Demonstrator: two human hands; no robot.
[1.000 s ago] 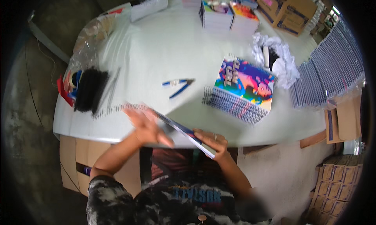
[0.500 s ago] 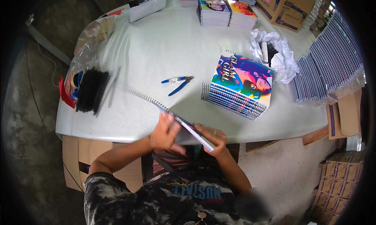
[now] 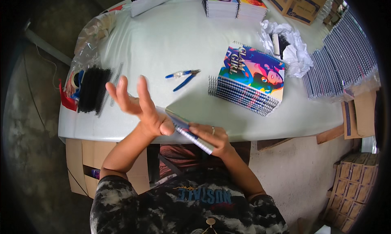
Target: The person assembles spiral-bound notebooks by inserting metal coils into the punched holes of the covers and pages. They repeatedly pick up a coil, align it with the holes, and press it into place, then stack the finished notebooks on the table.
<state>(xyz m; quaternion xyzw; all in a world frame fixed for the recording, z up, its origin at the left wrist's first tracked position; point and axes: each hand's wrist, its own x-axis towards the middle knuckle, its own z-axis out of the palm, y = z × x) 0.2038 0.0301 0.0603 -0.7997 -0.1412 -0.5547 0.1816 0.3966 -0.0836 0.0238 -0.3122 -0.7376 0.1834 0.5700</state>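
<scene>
My right hand (image 3: 214, 138) grips a spiral notebook (image 3: 198, 143) at the table's near edge, holding it tilted with its coiled spine turned up. Fingers spread wide, my left hand (image 3: 140, 107) is raised just left of the notebook's far end, holding nothing. It covers the area where a coil would stick out from the spine. Beyond the hands lie pliers with blue handles (image 3: 182, 87). To their right stands a stack of spiral notebooks (image 3: 254, 77) with a colourful illustrated cover on top.
Black plastic coils (image 3: 93, 91) lie bunched at the left, beside a loose coil (image 3: 117, 77). Crumpled white paper (image 3: 299, 57) sits behind the stack. More notebooks (image 3: 342, 54) line the right side. Cardboard boxes (image 3: 303, 6) stand at the back right, others below the table.
My left hand has moved up and left from the notebook's spine, its fingers spreading. The long coil that stuck out past the notebook no longer shows. The right hand still holds the notebook.
</scene>
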